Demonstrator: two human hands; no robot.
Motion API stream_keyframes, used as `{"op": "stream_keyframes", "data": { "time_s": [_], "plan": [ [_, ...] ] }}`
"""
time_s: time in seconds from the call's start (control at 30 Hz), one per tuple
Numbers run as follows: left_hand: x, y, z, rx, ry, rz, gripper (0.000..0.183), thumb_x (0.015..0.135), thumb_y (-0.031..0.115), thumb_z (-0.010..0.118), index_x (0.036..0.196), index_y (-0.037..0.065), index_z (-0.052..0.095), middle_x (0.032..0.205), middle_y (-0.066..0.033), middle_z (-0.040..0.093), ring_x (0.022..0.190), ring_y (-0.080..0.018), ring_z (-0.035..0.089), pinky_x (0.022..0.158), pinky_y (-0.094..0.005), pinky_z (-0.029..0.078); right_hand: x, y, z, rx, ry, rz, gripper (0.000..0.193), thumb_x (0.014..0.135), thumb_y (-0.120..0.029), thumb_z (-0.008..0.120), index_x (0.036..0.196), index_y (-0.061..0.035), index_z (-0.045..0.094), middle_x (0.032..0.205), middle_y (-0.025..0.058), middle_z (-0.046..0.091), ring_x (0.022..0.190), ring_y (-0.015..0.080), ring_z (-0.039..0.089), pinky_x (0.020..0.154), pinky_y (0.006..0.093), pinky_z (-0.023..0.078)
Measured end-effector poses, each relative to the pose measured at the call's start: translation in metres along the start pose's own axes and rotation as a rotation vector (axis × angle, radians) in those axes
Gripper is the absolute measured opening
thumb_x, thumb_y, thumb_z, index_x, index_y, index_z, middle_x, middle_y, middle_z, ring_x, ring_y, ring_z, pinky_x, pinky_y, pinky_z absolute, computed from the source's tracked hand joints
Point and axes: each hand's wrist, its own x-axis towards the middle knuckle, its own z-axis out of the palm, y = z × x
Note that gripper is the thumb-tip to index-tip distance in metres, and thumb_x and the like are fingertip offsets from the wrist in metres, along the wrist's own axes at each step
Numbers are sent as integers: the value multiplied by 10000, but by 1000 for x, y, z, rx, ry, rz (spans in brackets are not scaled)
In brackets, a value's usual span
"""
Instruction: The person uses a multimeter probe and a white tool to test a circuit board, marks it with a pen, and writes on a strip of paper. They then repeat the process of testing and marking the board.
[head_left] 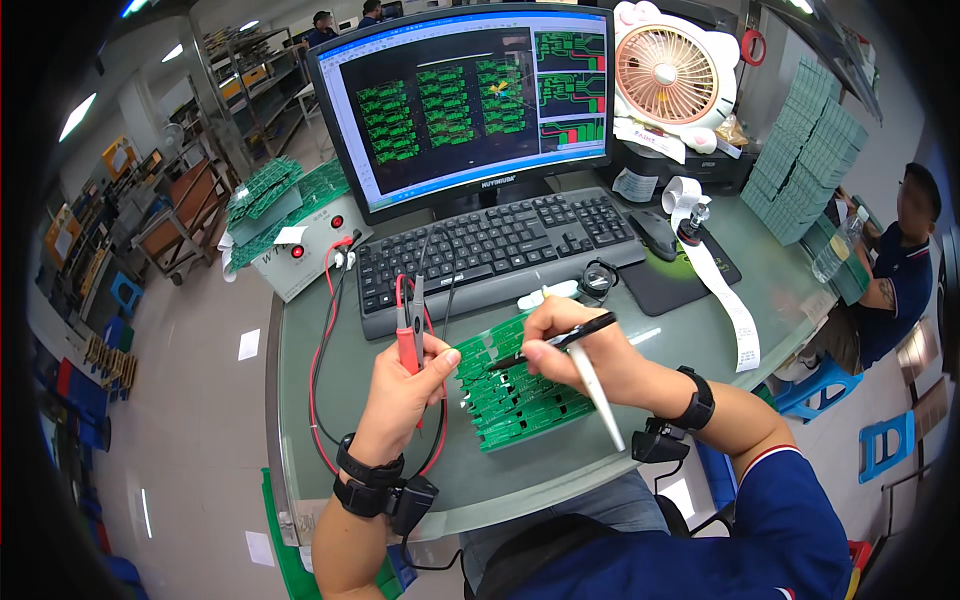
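A green circuit board panel (530,405) lies on the desk in front of me, its rows of small boards joined together. My left hand (400,390) is closed around a red test probe (408,350) and a dark grey probe (418,305), both standing roughly upright. Its thumb reaches the panel's upper left edge. Over the panel's upper right part, my right hand (590,350) grips a slim black pen-like tool (596,326) whose thin end points down-left at the board. A white pen (598,400) is also held in that hand, slanting toward me.
Behind the panel are a keyboard (500,245), a monitor (465,100) showing board layouts, a mouse (652,235) and a paper roll (684,197). A white tester box (310,250) at left feeds the probe cables. Board stacks (805,150) and a seated person (900,270) are at right.
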Motion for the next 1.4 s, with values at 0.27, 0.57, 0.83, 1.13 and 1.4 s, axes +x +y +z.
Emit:
{"op": "stream_keyframes", "data": {
  "time_s": [0.27,0.57,0.83,1.13,1.4],
  "plan": [
    [0,-1,0,11,-4,-21,136,867,126,658,854,40,553,660,38,478,500,-32,392,456,-196,349,8,12,-26,-325,-158,-243,222,874,-264,628,919,-55,568,995,45,673,881,242,629,793,366,468],
    [1,2,-10,-348,3,-92,101,871,122,644,855,42,585,638,54,432,493,-40,371,452,-208,338,7,4,-20,-676,-450,-298,615,623,-483,793,1028,-119,507,1421,72,437,1249,276,462,977,478,335],
    [-8,4,-53,-363,87,-89,264,947,275,566,838,36,576,658,39,402,506,-44,386,455,-216,348,3,0,-10,-539,-535,-279,659,636,-468,800,1091,-106,490,1353,54,494,1180,251,501,962,478,337],
    [-25,7,-57,-429,-312,254,464,916,342,350,648,13,538,679,-33,370,656,-162,391,636,-320,393,22,-29,-10,249,-101,273,298,958,-316,514,961,-37,618,761,54,618,628,107,599,542,246,438],
    [-33,9,-47,-357,-600,246,511,878,347,322,585,17,579,593,-24,333,619,-187,347,637,-331,337,46,-27,16,649,-83,460,286,957,-347,535,940,-68,478,763,61,609,703,95,537,689,234,442]
  ]
}}
